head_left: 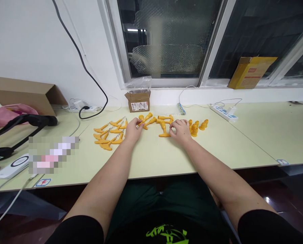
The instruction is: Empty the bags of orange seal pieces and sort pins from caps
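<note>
My left hand (pixel 134 131) is closed, its fingertips on a yellow corkscrew (pixel 148 117) whose screw is covered by a sleeve. Others like it lie close by, among them a sleeved corkscrew (pixel 151 122) just past the fingertips. My right hand (pixel 181 131) has its fingers curled together beside a T-handled sleeved corkscrew (pixel 163 128); whatever is between those fingertips is hidden. Left of my left hand lies a group of yellow corkscrews (pixel 110 137) with bare metal spirals. Several loose yellow sleeves (pixel 194 129) stand to the right of my right hand.
Behind the corkscrews stands a small cardboard box (pixel 140 102). Power strips (pixel 224 113) and cables lie along the wall. At the left are a black curved frame (pixel 26 120), a white charging pad (pixel 12 166) and a large cardboard box (pixel 21 93). The table's front edge runs beneath my forearms.
</note>
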Available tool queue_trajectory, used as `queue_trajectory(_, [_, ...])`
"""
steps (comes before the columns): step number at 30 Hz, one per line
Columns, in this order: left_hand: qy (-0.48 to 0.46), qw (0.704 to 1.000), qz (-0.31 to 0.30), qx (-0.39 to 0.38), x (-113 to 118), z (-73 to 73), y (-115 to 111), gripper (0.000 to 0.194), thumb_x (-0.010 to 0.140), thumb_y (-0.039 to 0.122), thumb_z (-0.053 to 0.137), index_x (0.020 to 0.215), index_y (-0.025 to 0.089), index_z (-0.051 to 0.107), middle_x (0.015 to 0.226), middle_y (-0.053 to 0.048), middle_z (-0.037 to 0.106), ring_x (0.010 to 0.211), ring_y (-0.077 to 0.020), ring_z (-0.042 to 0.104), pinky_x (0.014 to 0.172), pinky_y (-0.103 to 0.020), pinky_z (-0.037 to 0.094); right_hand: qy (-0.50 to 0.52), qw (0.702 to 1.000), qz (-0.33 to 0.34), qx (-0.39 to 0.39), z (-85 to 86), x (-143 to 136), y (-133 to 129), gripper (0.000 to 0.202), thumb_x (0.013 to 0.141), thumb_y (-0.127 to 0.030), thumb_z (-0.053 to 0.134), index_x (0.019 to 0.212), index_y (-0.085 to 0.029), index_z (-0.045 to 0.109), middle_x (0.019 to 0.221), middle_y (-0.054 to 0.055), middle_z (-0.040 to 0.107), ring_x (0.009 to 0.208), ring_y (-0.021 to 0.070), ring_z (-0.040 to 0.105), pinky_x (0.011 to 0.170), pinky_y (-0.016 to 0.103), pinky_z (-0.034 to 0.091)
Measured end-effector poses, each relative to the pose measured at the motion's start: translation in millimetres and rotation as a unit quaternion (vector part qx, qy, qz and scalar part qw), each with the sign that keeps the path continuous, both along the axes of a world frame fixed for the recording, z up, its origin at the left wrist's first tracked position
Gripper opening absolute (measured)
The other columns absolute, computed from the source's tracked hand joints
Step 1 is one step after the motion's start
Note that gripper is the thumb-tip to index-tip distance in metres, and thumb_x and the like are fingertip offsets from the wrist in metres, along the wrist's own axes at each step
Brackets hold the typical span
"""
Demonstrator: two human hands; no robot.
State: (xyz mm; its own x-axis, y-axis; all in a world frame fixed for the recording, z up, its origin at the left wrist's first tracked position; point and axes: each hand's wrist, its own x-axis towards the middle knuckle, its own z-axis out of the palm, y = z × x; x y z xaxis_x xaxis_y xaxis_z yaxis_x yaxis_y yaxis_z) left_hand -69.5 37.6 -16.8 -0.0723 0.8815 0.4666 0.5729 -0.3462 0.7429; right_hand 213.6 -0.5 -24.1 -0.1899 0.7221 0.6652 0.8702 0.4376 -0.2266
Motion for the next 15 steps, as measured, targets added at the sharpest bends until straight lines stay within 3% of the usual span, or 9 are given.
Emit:
queue_trajectory(2, [-0.144,0.989,-0.023,0.026,0.5,2.5,-1.6,0.024,0.087,0.038,0.075,0.098,0.020,0.061,0.107,-0.010,0.074,0.106,-0.0261,0.072,0.094,-0.040,0.055,0.035,0.999,0.017,0.009,1.9,-0.4,-1.2,0.009,0.088,-0.022,0.060,0.094,-0.022,0.067,0.097,0.007,0.066,0.102,0.0277,0.060,0.110,0.051,0.035])
queue_trajectory(4, [-0.281,0.956,-0.074,0.039,2.7,5.0,-4.8,0.037,0.084,0.045,0.079,0.103,0.021,0.059,0.101,-0.008,0.073,0.103,-0.0241,0.074,0.098,-0.040,0.056,0.093,0.994,0.054,0.011,3.2,-1.7,-1.7,0.019,0.089,-0.025,0.060,0.107,-0.022,0.067,0.108,0.010,0.066,0.108,0.0291,0.061,0.108,0.050,0.041])
queue_trajectory(7, [-0.392,0.906,-0.159,0.001,9.9,7.4,-12.9,0.053,0.079,0.051,0.084,0.111,0.022,0.054,0.095,-0.005,0.074,0.100,-0.0233,0.077,0.103,-0.044,0.056,0.230,0.964,0.133,-0.022,2.1,-5.0,-0.2,0.041,0.093,-0.038,0.062,0.130,-0.021,0.060,0.128,0.015,0.062,0.114,0.0292,0.063,0.102,0.048,0.052])
queue_trajectory(9, [-0.408,0.893,-0.187,-0.036,16.9,7.4,-19.0,0.059,0.076,0.053,0.087,0.114,0.023,0.053,0.096,-0.005,0.076,0.101,-0.0239,0.077,0.104,-0.046,0.056,0.334,0.916,0.198,-0.102,-0.4,-7.6,1.6,0.050,0.095,-0.049,0.060,0.137,-0.022,0.054,0.131,0.015,0.063,0.112,0.0277,0.066,0.098,0.047,0.056])
queue_trajectory(12, [-0.404,0.891,-0.199,-0.055,26.7,5.9,-26.1,0.061,0.074,0.054,0.089,0.114,0.022,0.056,0.098,-0.006,0.076,0.104,-0.0250,0.077,0.106,-0.046,0.055,0.448,0.801,0.273,-0.289,-2.9,-11.0,3.2,0.052,0.097,-0.062,0.056,0.133,-0.024,0.051,0.103,0.010,0.074,0.090,0.0247,0.074,0.084,0.044,0.062])
queue_trajectory(15, [-0.383,0.894,-0.218,-0.076,30.1,4.3,-29.1,0.064,0.076,0.053,0.088,0.123,0.021,0.058,0.102,-0.007,0.076,0.108,-0.0262,0.076,0.108,-0.047,0.053,0.514,0.717,0.271,-0.385,-0.9,-12.9,2.4,0.050,0.096,-0.067,0.060,0.123,-0.026,0.049,0.079,0.003,0.074,0.069,0.0212,0.074,0.069,0.036,0.063])
